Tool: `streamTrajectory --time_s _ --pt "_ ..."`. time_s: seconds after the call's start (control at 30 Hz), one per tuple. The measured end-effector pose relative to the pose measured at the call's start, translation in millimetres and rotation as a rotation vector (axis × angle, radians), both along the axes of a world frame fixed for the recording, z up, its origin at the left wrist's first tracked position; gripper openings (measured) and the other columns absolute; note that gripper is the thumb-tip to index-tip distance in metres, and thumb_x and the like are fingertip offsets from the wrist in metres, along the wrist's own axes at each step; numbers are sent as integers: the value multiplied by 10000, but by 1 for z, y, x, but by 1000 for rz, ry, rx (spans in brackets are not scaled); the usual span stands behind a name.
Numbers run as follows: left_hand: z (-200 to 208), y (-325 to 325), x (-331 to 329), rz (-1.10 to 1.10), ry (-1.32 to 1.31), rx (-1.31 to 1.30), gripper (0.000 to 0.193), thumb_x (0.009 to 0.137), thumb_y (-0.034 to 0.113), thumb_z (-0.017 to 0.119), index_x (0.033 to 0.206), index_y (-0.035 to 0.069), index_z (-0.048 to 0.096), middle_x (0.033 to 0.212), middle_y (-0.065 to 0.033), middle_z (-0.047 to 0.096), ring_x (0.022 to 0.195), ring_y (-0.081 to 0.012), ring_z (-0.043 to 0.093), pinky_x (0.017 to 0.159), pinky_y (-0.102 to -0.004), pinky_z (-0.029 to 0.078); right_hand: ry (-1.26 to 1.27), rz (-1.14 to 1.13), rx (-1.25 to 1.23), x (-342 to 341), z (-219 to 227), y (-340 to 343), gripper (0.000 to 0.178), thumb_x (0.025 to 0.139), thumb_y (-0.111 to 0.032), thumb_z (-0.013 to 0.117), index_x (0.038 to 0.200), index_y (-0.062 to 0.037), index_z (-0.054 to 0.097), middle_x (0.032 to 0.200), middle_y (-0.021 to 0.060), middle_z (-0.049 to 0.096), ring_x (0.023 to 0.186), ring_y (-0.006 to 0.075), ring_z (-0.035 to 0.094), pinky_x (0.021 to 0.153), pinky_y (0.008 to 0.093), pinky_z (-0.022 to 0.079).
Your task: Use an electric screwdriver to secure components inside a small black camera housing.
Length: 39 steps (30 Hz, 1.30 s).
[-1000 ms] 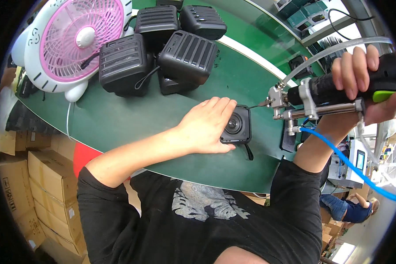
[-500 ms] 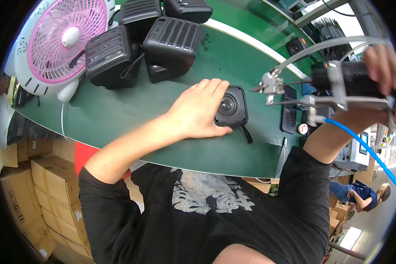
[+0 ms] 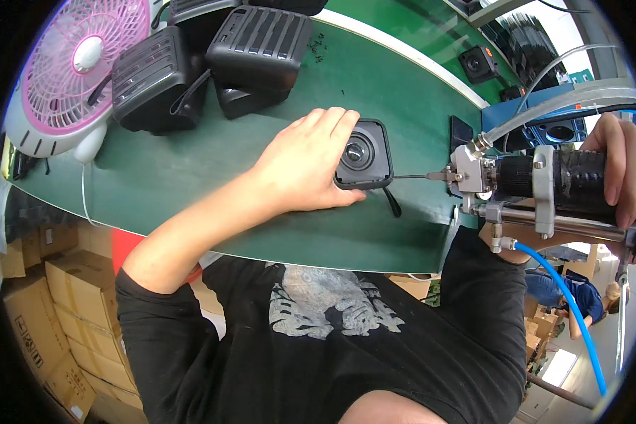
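My left hand (image 3: 305,164) grips a small black box-shaped speaker (image 3: 381,145) by its left side, fingers over the far edge and thumb along the near one. The speaker lies on the green tabletop with its round cone facing up, and a short black strap (image 3: 393,203) sticks out at its near right corner. In my right hand (image 3: 620,166) is a black hose-fed power screwdriver (image 3: 516,177), lying almost level and pointing left. Its thin bit reaches to the speaker's near right corner; whether it touches cannot be made out.
Several black ribbed speakers (image 3: 258,35) are piled at the far left beside a pink and white fan (image 3: 88,56). A clear hose (image 3: 565,99) and a blue hose (image 3: 569,297) run from the screwdriver. Cardboard boxes (image 3: 85,290) stand left below the table; a person (image 3: 585,304) is at the right.
The screwdriver has swung down and levelled, its bit now at the speaker's near right corner. My left hand keeps its hold on the speaker. The whole view has shifted slightly.
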<state>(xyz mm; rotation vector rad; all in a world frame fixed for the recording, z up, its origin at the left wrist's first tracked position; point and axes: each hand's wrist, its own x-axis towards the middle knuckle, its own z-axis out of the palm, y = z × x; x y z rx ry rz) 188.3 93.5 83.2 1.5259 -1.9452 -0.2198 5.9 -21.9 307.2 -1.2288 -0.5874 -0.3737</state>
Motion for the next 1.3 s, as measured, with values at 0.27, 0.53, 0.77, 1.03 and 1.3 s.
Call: streamTrajectory --time_s 0.27,0.53,0.77,1.03,1.3 --pt "0 -1 -4 8 -12 -36 898 658 369 848 1319 -74 432 1245 -196 521 1152 -341 537 978 -413 466 -43 9 -123 -32 -13 -56 367 898 -321 675 1075 -50 501 843 45 570 676 187 578 672 359 440" --pt "-5 -8 0 -11 6 15 903 646 311 847 1356 -34 409 1270 -205 515 1173 -367 518 1010 -419 439 -45 -89 -210 -27 -45 -53 230 862 -183 752 946 -82 564 755 -12 604 607 122 583 653 271 431" --pt "-22 -35 -22 -41 85 -90 1106 692 506 828 1413 -133 284 1318 -291 465 1210 -418 500 1043 -439 432 -31 -225 -212 -17 -47 -14 280 827 -228 792 955 -91 584 791 -29 624 619 125 584 680 254 438" --pt "-18 -12 -7 -83 284 89 1091 700 429 853 1455 -88 259 1432 -281 391 1347 -410 404 1130 -415 352 -10 -195 -294 -37 -10 -64 343 816 -256 801 991 -89 558 816 -25 606 651 129 576 695 276 422" --pt "-19 -12 -10 -104 347 114 1060 676 430 866 1448 -48 319 1438 -274 416 1353 -412 406 1133 -431 354 113 -216 -368 -4 -5 -61 407 805 -285 810 1026 -86 533 841 -21 588 683 133 569 709 298 406"
